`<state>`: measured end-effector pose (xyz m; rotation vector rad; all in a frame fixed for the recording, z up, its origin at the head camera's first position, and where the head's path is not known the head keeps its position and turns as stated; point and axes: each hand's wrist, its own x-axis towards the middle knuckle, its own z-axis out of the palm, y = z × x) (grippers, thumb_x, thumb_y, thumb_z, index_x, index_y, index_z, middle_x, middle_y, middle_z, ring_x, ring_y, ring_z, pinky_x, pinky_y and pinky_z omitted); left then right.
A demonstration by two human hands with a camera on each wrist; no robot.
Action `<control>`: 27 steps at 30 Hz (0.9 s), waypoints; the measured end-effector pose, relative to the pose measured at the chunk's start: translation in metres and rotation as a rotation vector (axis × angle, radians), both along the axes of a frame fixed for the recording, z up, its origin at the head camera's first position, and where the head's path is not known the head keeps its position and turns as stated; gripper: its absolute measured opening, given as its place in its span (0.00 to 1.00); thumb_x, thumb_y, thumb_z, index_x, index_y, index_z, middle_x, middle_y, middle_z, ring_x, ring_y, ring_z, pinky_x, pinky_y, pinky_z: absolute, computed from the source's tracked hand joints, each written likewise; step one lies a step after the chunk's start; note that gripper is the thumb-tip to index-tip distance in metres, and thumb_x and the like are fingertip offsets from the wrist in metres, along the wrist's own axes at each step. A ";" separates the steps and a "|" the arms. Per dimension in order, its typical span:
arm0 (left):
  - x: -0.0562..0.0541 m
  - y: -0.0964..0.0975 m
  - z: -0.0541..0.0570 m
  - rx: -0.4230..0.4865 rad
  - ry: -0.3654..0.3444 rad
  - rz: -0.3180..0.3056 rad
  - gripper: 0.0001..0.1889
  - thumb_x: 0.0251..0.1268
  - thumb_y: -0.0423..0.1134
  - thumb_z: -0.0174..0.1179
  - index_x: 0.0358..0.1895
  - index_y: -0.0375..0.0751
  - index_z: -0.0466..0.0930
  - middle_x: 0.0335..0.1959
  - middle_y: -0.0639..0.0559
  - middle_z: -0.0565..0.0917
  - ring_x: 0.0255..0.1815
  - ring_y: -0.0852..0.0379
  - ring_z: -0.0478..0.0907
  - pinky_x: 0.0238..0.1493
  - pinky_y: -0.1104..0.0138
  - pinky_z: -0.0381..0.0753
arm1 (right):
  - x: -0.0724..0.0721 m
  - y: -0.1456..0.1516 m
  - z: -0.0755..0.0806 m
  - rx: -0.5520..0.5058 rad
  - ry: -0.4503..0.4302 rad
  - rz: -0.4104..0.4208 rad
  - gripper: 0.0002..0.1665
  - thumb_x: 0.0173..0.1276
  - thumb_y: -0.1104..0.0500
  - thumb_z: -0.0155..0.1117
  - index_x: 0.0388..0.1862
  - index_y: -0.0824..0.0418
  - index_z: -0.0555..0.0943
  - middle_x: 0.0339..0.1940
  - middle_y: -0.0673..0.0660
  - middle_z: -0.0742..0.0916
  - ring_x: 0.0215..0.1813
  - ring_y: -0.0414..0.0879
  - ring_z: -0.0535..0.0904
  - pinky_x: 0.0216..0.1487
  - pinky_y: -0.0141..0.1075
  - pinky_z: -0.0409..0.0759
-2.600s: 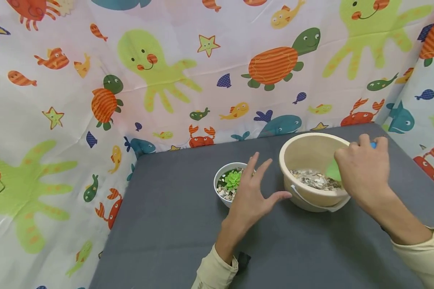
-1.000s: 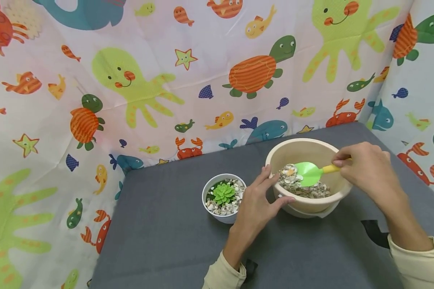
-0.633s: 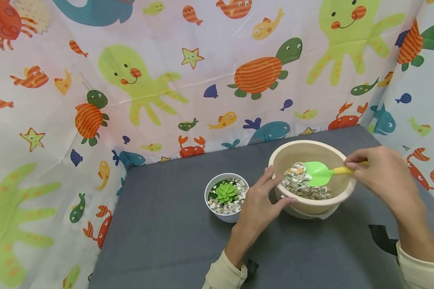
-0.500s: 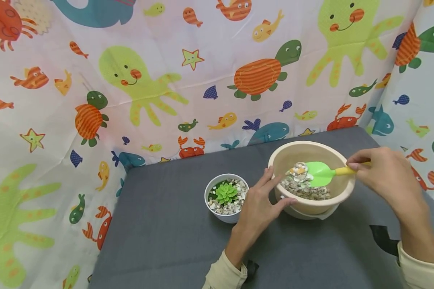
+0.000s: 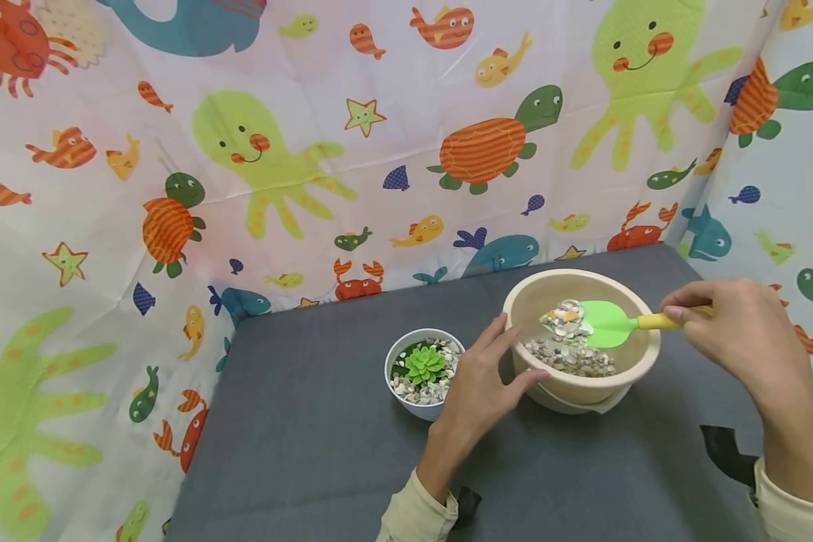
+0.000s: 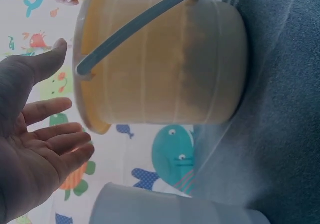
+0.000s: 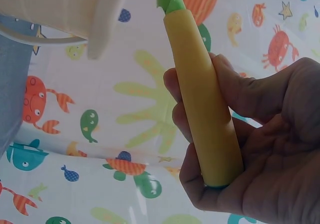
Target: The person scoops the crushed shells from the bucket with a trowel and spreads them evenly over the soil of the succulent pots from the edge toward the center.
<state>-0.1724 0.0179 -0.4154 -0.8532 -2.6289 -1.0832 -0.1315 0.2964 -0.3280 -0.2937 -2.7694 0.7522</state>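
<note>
My right hand [image 5: 738,324] grips the yellow handle [image 7: 202,99] of a toy shovel, fingers and thumb wrapped round it in the right wrist view. Its green blade [image 5: 607,324] is over the inside of a cream bucket [image 5: 522,301]. A heap of small shells and pebbles [image 5: 567,319] lies at the blade's front. More pebbles [image 5: 572,357] cover the bucket's bottom. Close by the bucket's near left rim is my left hand [image 5: 481,380], its fingers spread and holding nothing; the left wrist view shows those fingers [image 6: 65,136] beside the rim.
Left of the bucket, a white pot [image 5: 420,411] holds a green succulent [image 5: 425,364] among pebbles, with dark ground bare at its left. Both stand on a grey tabletop [image 5: 298,421]. A curtain [image 5: 393,60] printed with sea animals hangs behind and at both sides.
My right hand has drawn the shovel up out of the pebbles with shells heaped on it, and lately a little rightward. My left hand has come nearer the bucket's rim. The head view has shifted.
</note>
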 end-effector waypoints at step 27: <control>0.003 -0.054 0.013 0.027 0.005 0.111 0.41 0.61 0.56 0.75 0.76 0.49 0.73 0.81 0.48 0.69 0.81 0.48 0.69 0.75 0.52 0.76 | 0.003 -0.051 0.010 0.007 0.066 0.104 0.07 0.70 0.64 0.71 0.41 0.68 0.90 0.35 0.68 0.88 0.38 0.56 0.73 0.28 0.33 0.63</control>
